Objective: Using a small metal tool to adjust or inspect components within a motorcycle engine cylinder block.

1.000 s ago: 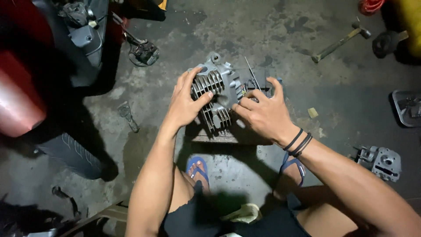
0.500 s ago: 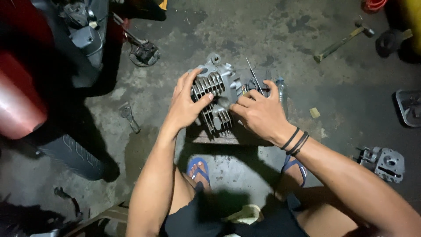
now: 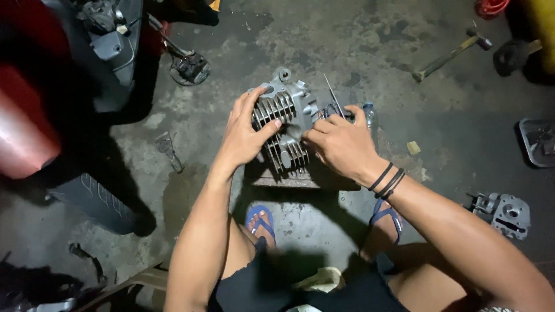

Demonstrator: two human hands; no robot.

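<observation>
I have my left hand (image 3: 245, 136) clamped over the finned cylinder head (image 3: 286, 124), centre floor on a block (image 3: 300, 176); right hand (image 3: 341, 144) pinches its right side. It looks heavy, rigid, greasy: grip the fins.

A single head-worn camera looks almost straight down from above the person's own knees and sandalled feet onto the stained concrete floor (image 3: 324, 34). It sits close: both forearms rise from the lower edge to the frame's centre, where the left hand (image 3: 245, 136) and right hand (image 3: 341, 144) meet on a finned engine cylinder head (image 3: 286, 118). Scattered parts reach every edge
</observation>
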